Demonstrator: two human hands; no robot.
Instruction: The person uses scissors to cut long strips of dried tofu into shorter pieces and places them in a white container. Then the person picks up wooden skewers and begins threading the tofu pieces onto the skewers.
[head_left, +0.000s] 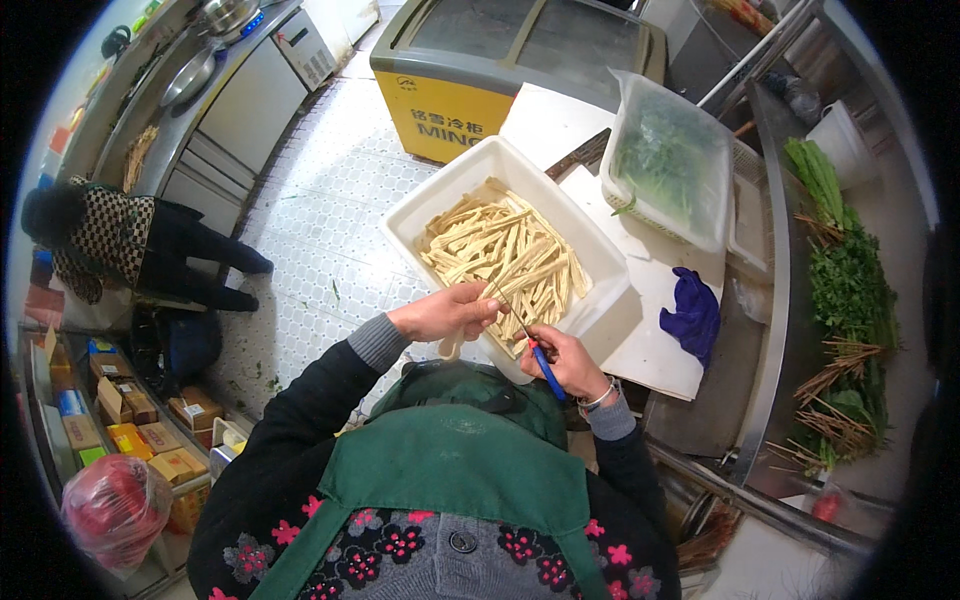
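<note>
My left hand (450, 311) grips pale yellow sticks of dried tofu skin (452, 345), whose lower end hangs below my fingers. In my right hand (568, 361) is a thin-bladed tool (546, 367) with a blue and red handle; whether it is a knife or scissors is hard to tell. Its blade points up and left, beside the sticks in my left hand. Both hands are over the near side of a white plastic tub (600, 289), which contains a heap of cut tofu skin sticks (487, 240).
A white board (645, 349) beside the tub bears a crumpled purple cloth (688, 319) and a plastic-covered basket of greens (664, 165). Bundled greens (851, 285) lie on the metal counter at right. A yellow chest freezer (442, 112) stands ahead. Another person (112, 232) bends at the left counter.
</note>
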